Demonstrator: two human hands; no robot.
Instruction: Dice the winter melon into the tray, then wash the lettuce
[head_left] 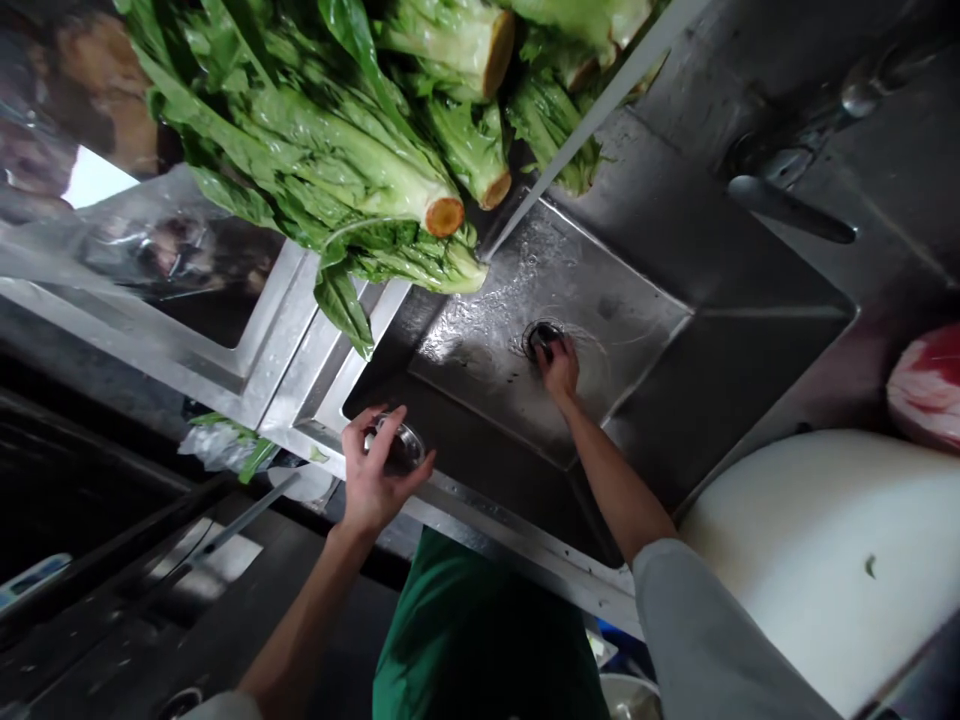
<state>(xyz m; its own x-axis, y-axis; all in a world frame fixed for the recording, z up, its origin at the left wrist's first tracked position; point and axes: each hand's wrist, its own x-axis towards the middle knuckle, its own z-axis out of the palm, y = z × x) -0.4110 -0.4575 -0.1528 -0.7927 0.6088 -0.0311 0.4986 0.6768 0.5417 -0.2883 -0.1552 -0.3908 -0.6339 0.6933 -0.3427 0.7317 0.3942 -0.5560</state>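
My left hand is closed around the rim of a small round metal strainer, held over the near left edge of the steel sink. Down on the sink floor, my right hand has its fingers bent into the round drain hole. What those fingertips grip, if anything, is hidden in the dark opening. Thin water lies over the floor around the drain. Heads of leafy green lettuce with cut stem ends lie beyond the left hand, at the sink's far left corner.
A pale bar slants across the sink's far side. A tap lever sticks out at the right. A round white cutting board lies at lower right, with red-and-white meat behind it. Plastic-wrapped items are at left.
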